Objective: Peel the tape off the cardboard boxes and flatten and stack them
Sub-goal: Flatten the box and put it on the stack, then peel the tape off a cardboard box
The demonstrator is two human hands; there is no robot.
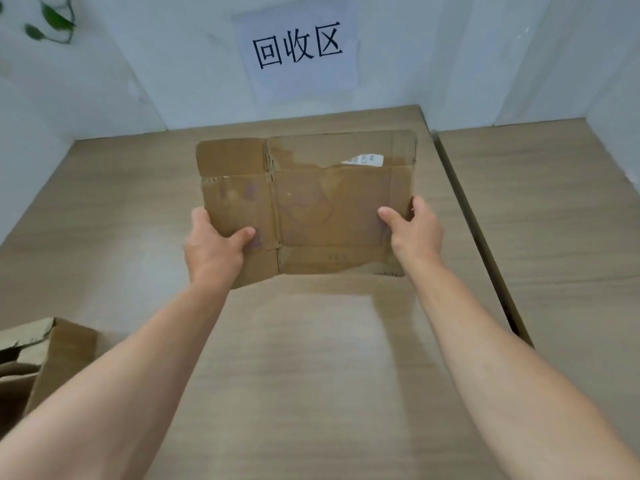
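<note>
I am looking down on a desk (311,375) that is closing in on white walls (104,91) at the back and left, with a paper sign (298,50) hanging on the back wall. On the right, a dark gap (481,237) is separating it from a neighbouring desk (561,237). A broad stretch of wood is lying between me and the flattened box (311,206), which is sitting near the back wall with its near edge casting a shadow. The left hand (211,251) is gripping its near-left corner, thumb on top and the other fingers hidden underneath. The right hand (415,233) is gripping the right edge, thumb pressing the top face and fingers (419,204) curling round the side. A second box (45,355) is standing at the lower left, well apart from both hands.
</note>
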